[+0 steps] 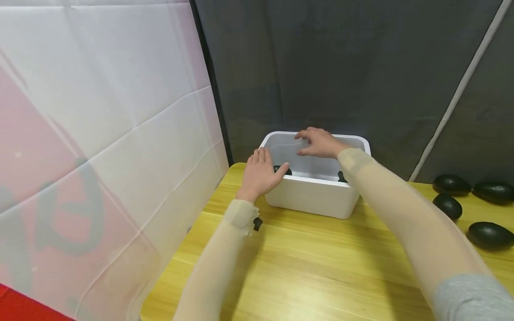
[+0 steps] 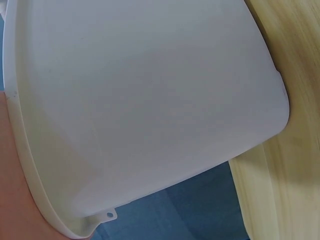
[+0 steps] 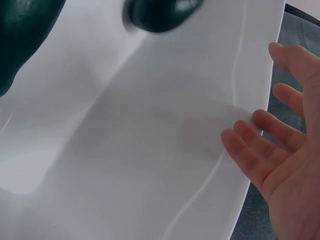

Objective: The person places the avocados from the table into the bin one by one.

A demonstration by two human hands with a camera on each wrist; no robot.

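A white plastic tub (image 1: 313, 196) stands on the yellow wooden table (image 1: 305, 263) near its far edge. My left hand (image 1: 263, 171) rests flat on the tub's near left corner, fingers straight. My right hand (image 1: 317, 141) hovers over the tub's opening with fingers spread and relaxed, holding nothing. Dark green avocados (image 1: 282, 170) lie inside the tub, partly hidden by its wall. The right wrist view shows the open palm (image 3: 280, 160) above the white interior (image 3: 150, 150) and two dark avocados (image 3: 160, 12) at the top. The left wrist view shows the tub's outer wall (image 2: 150, 100).
Several dark avocados (image 1: 490, 235) lie loose on the table at the right. A white and pink sheet (image 1: 100, 156) hangs along the left side. A dark grey curtain (image 1: 341, 67) closes off the back.
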